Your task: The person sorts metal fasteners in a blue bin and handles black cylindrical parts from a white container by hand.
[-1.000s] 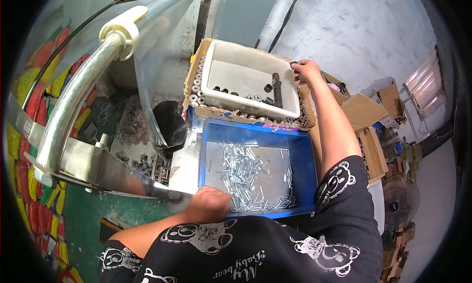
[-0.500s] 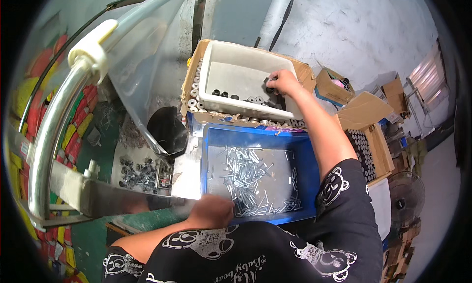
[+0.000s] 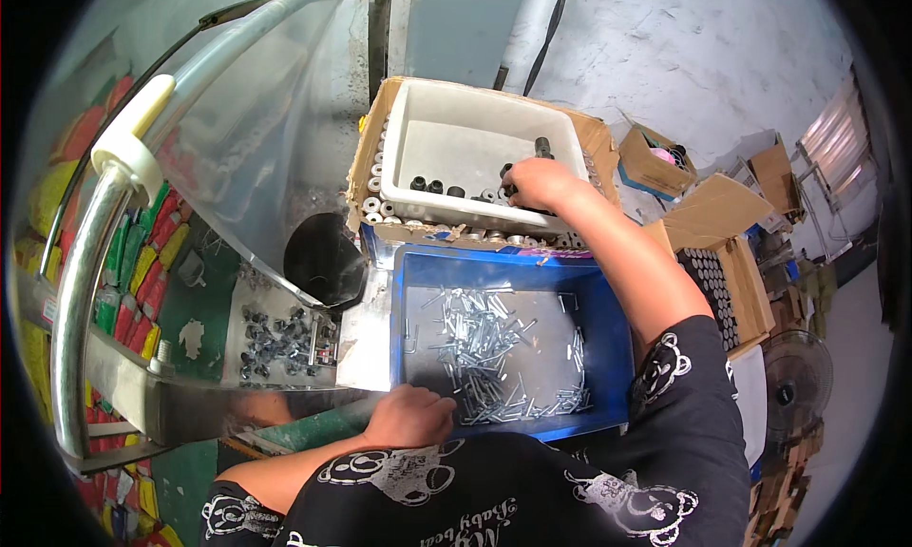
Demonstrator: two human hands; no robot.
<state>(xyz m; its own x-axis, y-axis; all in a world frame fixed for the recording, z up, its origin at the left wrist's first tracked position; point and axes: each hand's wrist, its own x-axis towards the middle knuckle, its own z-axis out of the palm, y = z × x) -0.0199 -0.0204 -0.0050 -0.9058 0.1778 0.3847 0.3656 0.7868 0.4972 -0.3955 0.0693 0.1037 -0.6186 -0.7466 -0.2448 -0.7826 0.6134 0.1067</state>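
Inside the white plastic bin (image 3: 465, 119), my right hand (image 3: 543, 183) reaches to the near right part, its fingers closed around a small black cylindrical part (image 3: 507, 174). Another black cylindrical part (image 3: 542, 147) stands just beyond that hand. Several short black parts (image 3: 436, 186) and pale rings (image 3: 489, 195) lie along the bin's near wall. At the near left corner of the blue bin (image 3: 608, 357) rests my left hand (image 3: 410, 416), fingers curled; whatever they hold is hidden. Many loose silver bolts (image 3: 480, 333) are spread over the blue bin's floor.
Under the white bin, a cardboard box (image 3: 380, 226) holds pale round parts. A metal tube frame (image 3: 81, 309) with clear plastic sheeting stands at left, beside a black container (image 3: 323, 260) and loose dark parts (image 3: 275, 343). At right are a box of cylinders (image 3: 750, 290) and a fan (image 3: 796, 383).
My right hand has moved left and nearer within the white bin. A black part now shows standing behind it. My left hand stays by the blue bin's corner, barely shifted.
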